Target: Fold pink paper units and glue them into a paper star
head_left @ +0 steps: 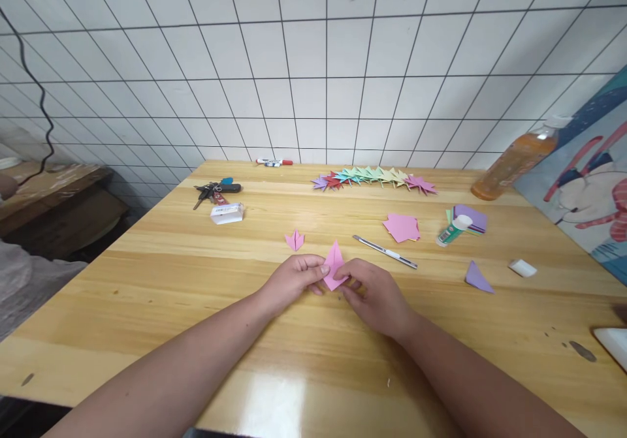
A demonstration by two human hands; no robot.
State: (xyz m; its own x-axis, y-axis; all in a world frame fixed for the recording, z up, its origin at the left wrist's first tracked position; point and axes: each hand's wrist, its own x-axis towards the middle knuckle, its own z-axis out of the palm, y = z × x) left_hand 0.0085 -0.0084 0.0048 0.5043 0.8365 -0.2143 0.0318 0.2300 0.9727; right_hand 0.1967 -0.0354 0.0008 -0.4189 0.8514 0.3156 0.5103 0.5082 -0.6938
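Observation:
A pink folded paper (335, 262), diamond-shaped with a crease down its middle, is held up between my two hands over the wooden table. My left hand (297, 278) pinches its left edge, thumb on the front. On the right side, my right hand (375, 292) grips the lower edge with bent fingers. Just beyond my left hand lies a small pink origami piece (294, 240) with pointed tips. A silver pen (385, 251) rests past my right hand, near a stack of pink paper shapes (402, 227).
Along the wall runs a row of colourful folded paper stars (375, 177). Keys (215, 192), a small white box (227, 213) and markers (274, 162) lie left. To the right are a glue stick (454, 230), paper squares (471, 218), a purple triangle (478, 277), an eraser (522, 268) and a bottle (514, 160).

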